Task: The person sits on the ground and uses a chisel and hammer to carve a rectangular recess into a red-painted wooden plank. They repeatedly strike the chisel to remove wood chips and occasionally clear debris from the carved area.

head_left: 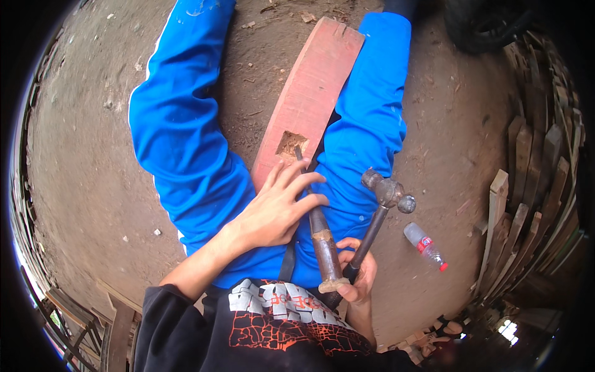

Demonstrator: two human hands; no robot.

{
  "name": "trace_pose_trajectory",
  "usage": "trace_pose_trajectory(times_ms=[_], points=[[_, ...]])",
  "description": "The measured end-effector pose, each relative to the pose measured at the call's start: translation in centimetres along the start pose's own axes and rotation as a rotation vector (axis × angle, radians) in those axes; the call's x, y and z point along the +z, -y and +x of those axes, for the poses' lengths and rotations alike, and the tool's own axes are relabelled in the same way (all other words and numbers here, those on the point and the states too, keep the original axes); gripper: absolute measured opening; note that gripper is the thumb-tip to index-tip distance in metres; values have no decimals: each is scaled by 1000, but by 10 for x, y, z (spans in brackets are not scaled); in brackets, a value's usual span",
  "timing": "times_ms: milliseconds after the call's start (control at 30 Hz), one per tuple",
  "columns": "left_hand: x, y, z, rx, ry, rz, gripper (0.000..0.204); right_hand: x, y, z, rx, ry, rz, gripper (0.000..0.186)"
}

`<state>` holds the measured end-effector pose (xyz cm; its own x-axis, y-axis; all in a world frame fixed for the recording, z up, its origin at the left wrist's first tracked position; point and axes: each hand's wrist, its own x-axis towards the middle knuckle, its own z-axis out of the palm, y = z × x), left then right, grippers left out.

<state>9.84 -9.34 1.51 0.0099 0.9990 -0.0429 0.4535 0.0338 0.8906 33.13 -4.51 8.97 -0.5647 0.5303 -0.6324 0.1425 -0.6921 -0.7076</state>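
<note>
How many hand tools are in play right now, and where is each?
2. A chisel sits under the left hand, its tip at the notch in the red plank. A ball-peen hammer is gripped in the right hand. Others may lie out of view.

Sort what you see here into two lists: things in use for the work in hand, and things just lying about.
In use:
- chisel, steadied by the left hand
- ball-peen hammer, held in the right hand
- reddish plank with a cut hole, lying between the legs

Lying about:
- plastic bottle on the dirt
- stacked wooden boards at the right
</note>
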Motion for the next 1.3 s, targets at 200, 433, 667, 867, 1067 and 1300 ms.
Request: trace_pose_trajectory(times_ms=[200,433,667,867,1067,1300], points=[[39,15,-8,-18,-268,41,45,9,3,1,38,54,6,77],[29,11,-10,28,-330,64,45,7,-1,-2,-17,148,-136,73],[27,13,-8,48,-352,95,43,8,0,-2,24,145,-123,71],[28,13,-11,96,-356,92,39,4,2,-8,42,143,-137,72],[25,14,-10,145,-351,132,38,-9,1,-17,145,138,-149,70],[27,10,-6,126,-262,107,39,-12,-9,-23,240,116,-167,66]])
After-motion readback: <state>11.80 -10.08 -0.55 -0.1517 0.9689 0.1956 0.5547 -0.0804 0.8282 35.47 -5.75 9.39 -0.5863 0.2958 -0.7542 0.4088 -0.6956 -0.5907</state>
